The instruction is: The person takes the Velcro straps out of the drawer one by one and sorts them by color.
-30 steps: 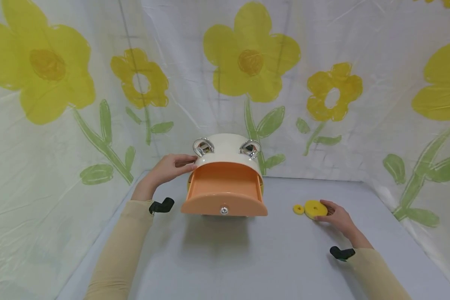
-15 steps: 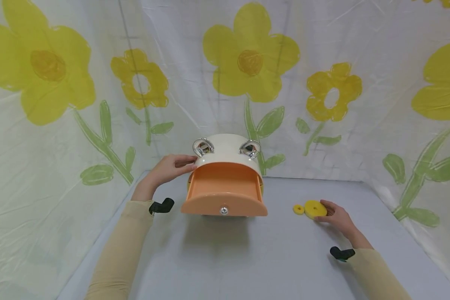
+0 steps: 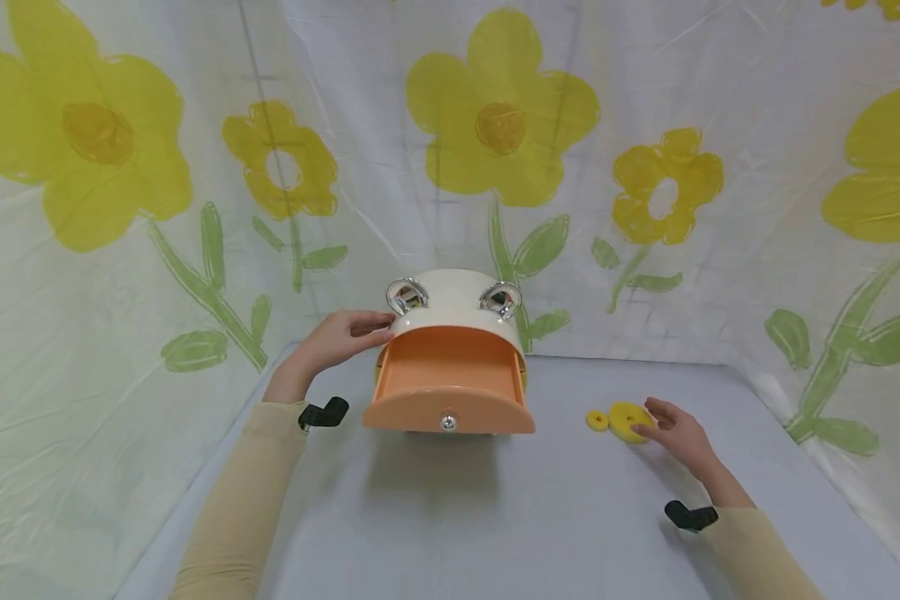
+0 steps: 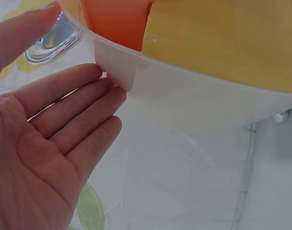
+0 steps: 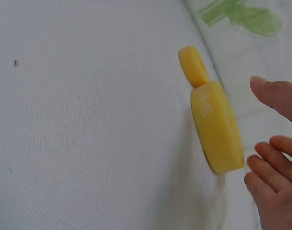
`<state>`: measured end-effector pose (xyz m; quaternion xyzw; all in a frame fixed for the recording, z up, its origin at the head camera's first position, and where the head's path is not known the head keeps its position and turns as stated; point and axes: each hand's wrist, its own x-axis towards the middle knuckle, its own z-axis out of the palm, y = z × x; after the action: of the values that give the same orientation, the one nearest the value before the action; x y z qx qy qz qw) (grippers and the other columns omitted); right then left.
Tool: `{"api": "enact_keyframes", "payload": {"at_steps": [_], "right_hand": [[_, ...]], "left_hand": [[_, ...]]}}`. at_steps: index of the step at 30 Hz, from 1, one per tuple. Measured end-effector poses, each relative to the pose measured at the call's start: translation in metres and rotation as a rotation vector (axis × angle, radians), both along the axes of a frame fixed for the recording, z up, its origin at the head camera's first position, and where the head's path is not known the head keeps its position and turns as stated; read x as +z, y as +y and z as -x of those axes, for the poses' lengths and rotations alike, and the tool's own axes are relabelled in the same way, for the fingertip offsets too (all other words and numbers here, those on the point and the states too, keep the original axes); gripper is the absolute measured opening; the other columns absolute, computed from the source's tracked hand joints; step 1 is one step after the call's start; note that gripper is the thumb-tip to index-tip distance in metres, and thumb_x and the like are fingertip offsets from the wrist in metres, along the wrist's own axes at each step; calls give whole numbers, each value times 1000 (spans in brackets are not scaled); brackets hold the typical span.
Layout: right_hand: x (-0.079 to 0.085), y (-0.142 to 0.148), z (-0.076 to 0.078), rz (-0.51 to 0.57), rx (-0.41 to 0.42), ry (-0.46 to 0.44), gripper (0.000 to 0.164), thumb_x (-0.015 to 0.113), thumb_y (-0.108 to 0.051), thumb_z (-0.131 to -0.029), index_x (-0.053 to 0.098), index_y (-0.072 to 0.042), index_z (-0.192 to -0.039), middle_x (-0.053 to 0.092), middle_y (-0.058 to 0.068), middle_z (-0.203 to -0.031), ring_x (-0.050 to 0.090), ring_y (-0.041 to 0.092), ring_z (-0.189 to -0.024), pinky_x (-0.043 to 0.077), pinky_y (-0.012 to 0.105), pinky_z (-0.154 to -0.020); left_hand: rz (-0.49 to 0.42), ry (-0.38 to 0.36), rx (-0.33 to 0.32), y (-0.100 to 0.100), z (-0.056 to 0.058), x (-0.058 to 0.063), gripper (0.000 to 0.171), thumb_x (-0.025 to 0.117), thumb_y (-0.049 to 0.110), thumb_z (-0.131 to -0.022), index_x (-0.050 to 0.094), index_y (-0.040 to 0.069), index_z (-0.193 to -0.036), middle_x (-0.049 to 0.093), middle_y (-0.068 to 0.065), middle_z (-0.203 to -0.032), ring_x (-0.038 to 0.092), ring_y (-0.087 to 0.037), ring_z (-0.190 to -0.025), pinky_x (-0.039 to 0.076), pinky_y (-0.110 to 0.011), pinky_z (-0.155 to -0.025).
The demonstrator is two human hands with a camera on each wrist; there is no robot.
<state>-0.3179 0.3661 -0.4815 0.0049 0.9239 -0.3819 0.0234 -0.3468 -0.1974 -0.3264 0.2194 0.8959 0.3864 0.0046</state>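
A white domed box (image 3: pixel 456 295) with silver ring-shaped eyes stands mid-table, its orange drawer (image 3: pixel 453 371) pulled out and a round silver knob on the front. My left hand (image 3: pixel 337 342) is at the box's left side; in the left wrist view its fingers (image 4: pixel 84 105) are nearly straight, with fingertips against the white shell. To the right, a large yellow disc (image 3: pixel 624 423) with a centre hole lies against a small yellow ring (image 3: pixel 597 420). My right hand (image 3: pixel 678 435) is beside the large disc, thumb and fingers spread apart; the right wrist view shows a gap between them and the disc (image 5: pixel 217 127).
The pale grey table (image 3: pixel 555 517) extends in front of the box and around the discs. A white curtain (image 3: pixel 375 158) painted with yellow flowers hangs behind and at both sides. Black wrist mounts (image 3: pixel 324 412) sit on both wrists.
My right hand has let go of the large yellow disc and drawn slightly right, its fingers parting from it. The left hand and the drawer have stayed in place.
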Motion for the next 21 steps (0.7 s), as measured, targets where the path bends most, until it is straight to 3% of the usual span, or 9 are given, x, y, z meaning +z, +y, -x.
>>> {"api": "enact_keyframes", "payload": {"at_steps": [5,10,12,17,21], "right_hand": [[13,-9,-11,-32,-20,59,80,61,-47,-90,33,4,-144,40,29,-142,38,47,-130,39,56,-103],[30,-20,-26,17,8,116,75,60,-46,-91,36,1,-143,44,26,-141,43,42,-129,43,51,-101],[38,-25,-32,46,31,137,73,61,-46,-90,38,0,-143,45,24,-141,45,40,-129,46,44,-100],[55,-42,-43,107,95,180,70,63,-42,-89,41,-1,-141,48,21,-140,46,36,-129,45,8,-90],[68,-56,-50,154,141,209,67,66,-39,-88,44,-1,-139,51,20,-137,48,35,-127,41,1,-86]], "left_hand": [[1,8,-7,1,0,-1,57,62,49,-88,55,18,-135,55,-7,-137,52,-30,-126,45,-50,-101],[5,18,-8,3,1,-1,57,62,50,-88,55,18,-135,55,-8,-136,53,-30,-125,45,-50,-101],[5,21,-9,3,1,0,57,62,50,-88,55,18,-135,56,-8,-136,53,-30,-125,45,-50,-100],[3,20,-12,3,2,-1,58,62,50,-88,55,17,-135,55,-8,-136,53,-31,-125,45,-50,-101],[2,13,-13,3,2,-1,59,62,50,-88,54,16,-136,55,-9,-137,52,-31,-126,44,-50,-101]]}}
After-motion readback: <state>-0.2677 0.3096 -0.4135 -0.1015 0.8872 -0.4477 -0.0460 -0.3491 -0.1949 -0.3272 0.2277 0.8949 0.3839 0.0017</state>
